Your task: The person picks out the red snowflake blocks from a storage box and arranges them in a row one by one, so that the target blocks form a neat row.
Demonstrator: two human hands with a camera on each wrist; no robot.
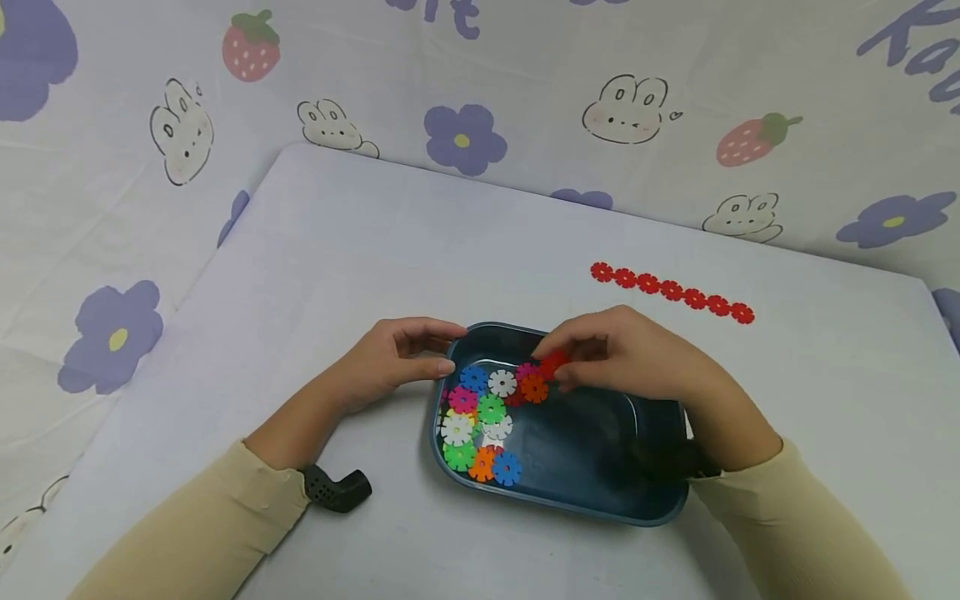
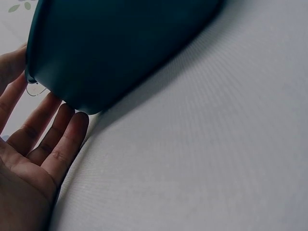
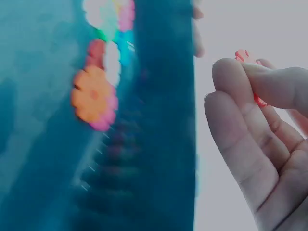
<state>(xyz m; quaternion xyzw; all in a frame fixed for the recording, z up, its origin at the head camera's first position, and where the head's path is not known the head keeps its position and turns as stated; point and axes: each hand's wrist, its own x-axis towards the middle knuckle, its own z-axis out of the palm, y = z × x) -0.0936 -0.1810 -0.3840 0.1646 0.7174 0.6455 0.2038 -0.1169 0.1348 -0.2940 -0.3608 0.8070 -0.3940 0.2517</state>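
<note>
A dark teal tray (image 1: pixel 570 496) holds several flower-shaped plastic discs (image 1: pixel 491 408) in blue, white, pink, green and orange, piled toward its left end. Thumb and fingers of my left hand (image 1: pixel 401 358) hold the tray's far left corner; the left wrist view shows fingertips (image 2: pixel 79 122) against its outer wall. Over the tray's far side, my right hand (image 1: pixel 626 354) pinches a red flower disc (image 1: pixel 553 365) between thumb and fingers. In the right wrist view that red disc (image 3: pixel 244 56) is mostly hidden by the fingers.
A chain of several red flower discs (image 1: pixel 671 290) lies on the white table (image 1: pixel 360 225) behind the tray, to the right. A black wrist-camera piece (image 1: pixel 339 490) sits by the left cuff. Patterned cloth (image 1: pixel 525 75) hangs behind the table.
</note>
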